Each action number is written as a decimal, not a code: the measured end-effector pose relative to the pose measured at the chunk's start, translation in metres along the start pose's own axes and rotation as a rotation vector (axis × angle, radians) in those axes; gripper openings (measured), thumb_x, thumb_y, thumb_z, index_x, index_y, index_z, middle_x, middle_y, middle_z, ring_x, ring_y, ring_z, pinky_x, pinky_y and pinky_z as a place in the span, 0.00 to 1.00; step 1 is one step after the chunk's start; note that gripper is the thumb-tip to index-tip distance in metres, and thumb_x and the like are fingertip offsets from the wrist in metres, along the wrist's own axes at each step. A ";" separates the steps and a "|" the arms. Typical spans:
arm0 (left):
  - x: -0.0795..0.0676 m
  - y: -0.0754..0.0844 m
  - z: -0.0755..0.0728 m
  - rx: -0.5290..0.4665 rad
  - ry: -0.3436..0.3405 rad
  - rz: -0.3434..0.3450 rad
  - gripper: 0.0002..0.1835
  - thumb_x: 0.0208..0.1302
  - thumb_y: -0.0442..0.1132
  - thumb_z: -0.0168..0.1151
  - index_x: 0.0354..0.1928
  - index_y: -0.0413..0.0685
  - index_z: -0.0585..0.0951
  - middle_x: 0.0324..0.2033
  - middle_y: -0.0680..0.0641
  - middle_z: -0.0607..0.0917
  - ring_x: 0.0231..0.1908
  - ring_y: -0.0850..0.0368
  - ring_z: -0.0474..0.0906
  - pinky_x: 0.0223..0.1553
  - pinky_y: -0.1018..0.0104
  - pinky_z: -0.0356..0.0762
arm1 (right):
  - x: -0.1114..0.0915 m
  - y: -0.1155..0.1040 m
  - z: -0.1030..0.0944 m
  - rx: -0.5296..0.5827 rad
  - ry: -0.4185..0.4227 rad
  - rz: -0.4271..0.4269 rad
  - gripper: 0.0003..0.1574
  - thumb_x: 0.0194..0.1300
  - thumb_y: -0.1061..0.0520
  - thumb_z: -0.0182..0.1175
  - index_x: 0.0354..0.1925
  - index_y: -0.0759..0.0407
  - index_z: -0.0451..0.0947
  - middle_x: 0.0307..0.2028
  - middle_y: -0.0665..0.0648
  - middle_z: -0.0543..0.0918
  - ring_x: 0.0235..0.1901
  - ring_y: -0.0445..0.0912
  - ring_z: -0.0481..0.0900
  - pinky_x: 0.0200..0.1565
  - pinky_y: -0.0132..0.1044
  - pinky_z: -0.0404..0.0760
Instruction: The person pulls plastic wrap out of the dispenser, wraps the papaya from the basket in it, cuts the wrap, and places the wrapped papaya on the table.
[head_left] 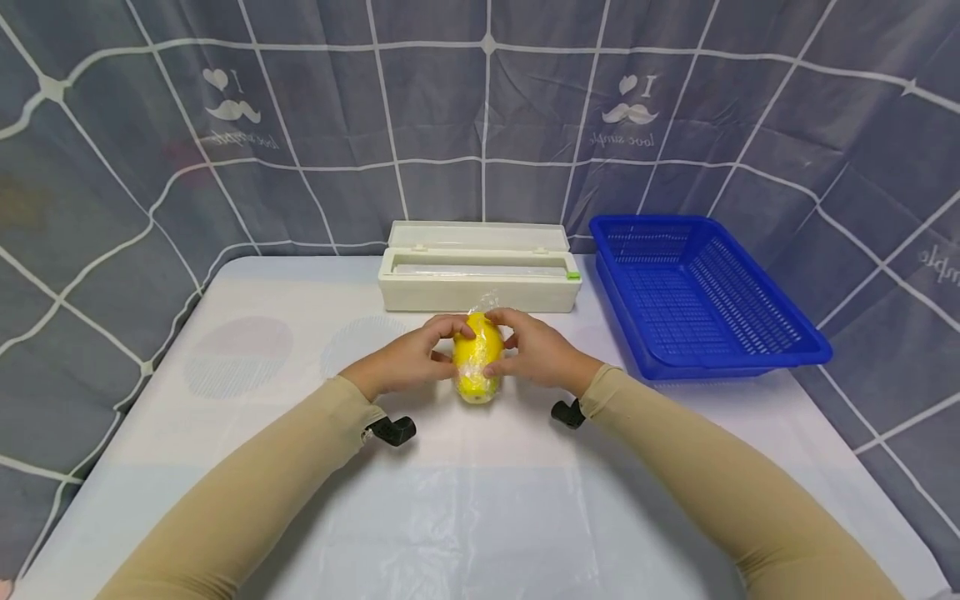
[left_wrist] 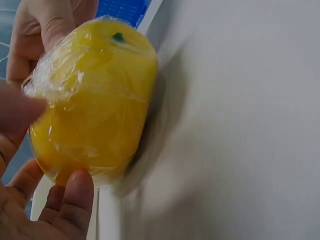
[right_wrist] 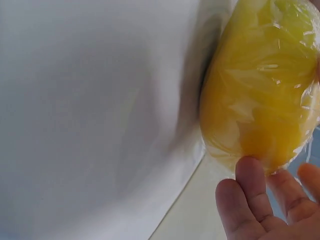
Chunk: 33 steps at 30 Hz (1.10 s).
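Yellow, oblong, melon-like fruit in clear plastic film (head_left: 478, 360) — one item, at the centre of the white-covered table (head_left: 450, 508), long axis running near to far; whether it rests or is slightly lifted cannot be told.

Left hand (head_left: 408, 357): curved about the fruit's left side, thumb and fingertips in contact. Right hand (head_left: 546, 354): likewise on the right, thumb toward the near end, fingers toward the far. The paired hold seems meant to steady the round body and keep the film pressed down; a loose wisp stands at the far end.

Cream rectangular plastic box (head_left: 480, 295): just beyond the fruit, lid raised at the far side, apparently left open for access to the film inside.

Deep blue perforated plastic basket (head_left: 738, 363): far right, upright, its near corner beside the table's right edge.

Room for moving: ample on the near side and to the left — tight on the far side, where the box stands close.
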<state>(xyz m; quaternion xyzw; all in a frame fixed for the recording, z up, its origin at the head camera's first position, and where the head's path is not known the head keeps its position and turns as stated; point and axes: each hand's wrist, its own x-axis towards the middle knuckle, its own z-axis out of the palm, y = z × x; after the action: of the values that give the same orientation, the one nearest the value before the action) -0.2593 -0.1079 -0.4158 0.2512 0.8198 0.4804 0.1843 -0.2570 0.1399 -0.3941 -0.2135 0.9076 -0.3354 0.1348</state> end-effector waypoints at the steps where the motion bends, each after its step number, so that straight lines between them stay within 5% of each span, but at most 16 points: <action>1: 0.000 0.000 0.000 -0.002 -0.004 0.001 0.22 0.68 0.33 0.68 0.61 0.49 0.74 0.81 0.50 0.60 0.77 0.44 0.63 0.70 0.46 0.76 | 0.000 0.001 0.000 -0.004 -0.006 -0.002 0.57 0.62 0.47 0.78 0.80 0.53 0.61 0.76 0.56 0.69 0.61 0.56 0.81 0.60 0.48 0.85; 7: 0.001 0.002 0.005 0.046 0.032 0.004 0.26 0.66 0.35 0.74 0.62 0.48 0.74 0.79 0.48 0.62 0.76 0.41 0.64 0.66 0.51 0.80 | 0.001 0.003 0.000 -0.045 -0.023 -0.029 0.52 0.64 0.46 0.76 0.79 0.51 0.66 0.75 0.58 0.68 0.59 0.55 0.81 0.60 0.46 0.85; 14: 0.002 0.008 0.006 0.183 0.043 -0.047 0.50 0.65 0.44 0.76 0.83 0.51 0.58 0.81 0.45 0.58 0.76 0.42 0.64 0.69 0.47 0.78 | 0.000 0.008 -0.001 -0.078 -0.019 -0.063 0.52 0.63 0.44 0.77 0.78 0.52 0.67 0.78 0.59 0.65 0.73 0.59 0.71 0.73 0.56 0.73; 20: 0.004 0.009 0.007 0.199 0.032 -0.056 0.49 0.64 0.47 0.76 0.82 0.48 0.61 0.82 0.44 0.54 0.76 0.39 0.64 0.71 0.43 0.74 | 0.001 0.013 -0.002 -0.116 -0.013 -0.099 0.51 0.63 0.39 0.76 0.77 0.51 0.69 0.84 0.57 0.53 0.81 0.64 0.53 0.77 0.65 0.62; 26: 0.005 0.006 0.007 0.094 0.008 -0.113 0.46 0.64 0.47 0.75 0.80 0.55 0.61 0.86 0.49 0.46 0.80 0.37 0.59 0.76 0.40 0.66 | 0.002 0.016 -0.002 -0.068 -0.034 -0.114 0.51 0.65 0.42 0.74 0.78 0.53 0.65 0.81 0.56 0.61 0.80 0.58 0.61 0.79 0.56 0.61; 33: 0.005 0.001 0.005 0.071 -0.012 -0.136 0.43 0.67 0.51 0.73 0.78 0.61 0.60 0.85 0.55 0.51 0.78 0.35 0.63 0.75 0.39 0.67 | 0.002 0.013 -0.001 -0.025 -0.026 -0.086 0.52 0.63 0.42 0.76 0.77 0.54 0.67 0.80 0.54 0.62 0.79 0.56 0.63 0.79 0.53 0.63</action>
<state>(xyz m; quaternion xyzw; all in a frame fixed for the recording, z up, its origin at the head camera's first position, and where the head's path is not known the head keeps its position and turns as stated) -0.2599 -0.1010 -0.4174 0.2042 0.8504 0.4358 0.2126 -0.2629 0.1480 -0.4025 -0.2583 0.8998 -0.3270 0.1294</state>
